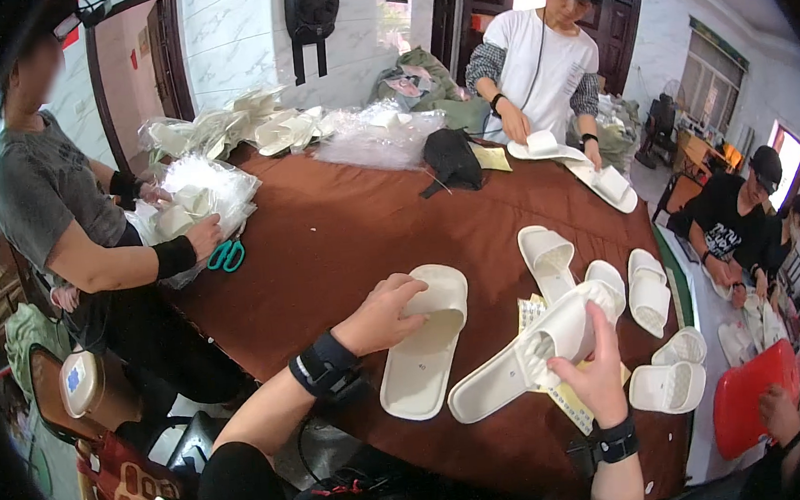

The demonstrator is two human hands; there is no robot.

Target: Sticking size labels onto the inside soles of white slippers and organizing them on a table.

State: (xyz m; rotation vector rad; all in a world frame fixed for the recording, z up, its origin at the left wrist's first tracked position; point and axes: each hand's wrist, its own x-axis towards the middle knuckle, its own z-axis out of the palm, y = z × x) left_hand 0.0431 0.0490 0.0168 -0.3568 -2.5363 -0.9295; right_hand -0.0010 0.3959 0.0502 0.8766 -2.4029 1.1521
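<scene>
Head view: A person works over a brown cloth-covered surface [315,243], with one white slipper at each hand. The left slipper [421,366] lies just beyond the near edge, its long axis pointing away from the wearer and leaning a little right, strap and toe at the far end. The left hand [373,320] comes in from the left, thumb and fingers close about the strap's left edge; whether that grip truly pinches cannot be told.

The right slipper [512,365] slants more sharply, heel low and left, toe up and right. The right hand [603,380] stands at its right side, thumb by the strap's opening and fingers along the outer edge, a grip pinching the strap end. The two heels sit near each other, apart, while the toes fan outward in a V. Each strap lies nearest its own hand; the right slipper's heel points back toward the left slipper.

Beneath and beside the right slipper is a pale yellow sheet [577,410] with printed marks. More slippers [649,304] rest to the right. Across the surface, a co-worker [536,65] in a white top handles another pair; at left, a second co-worker [88,227] holds a clear bag [236,192] beside teal scissors [226,256].
</scene>
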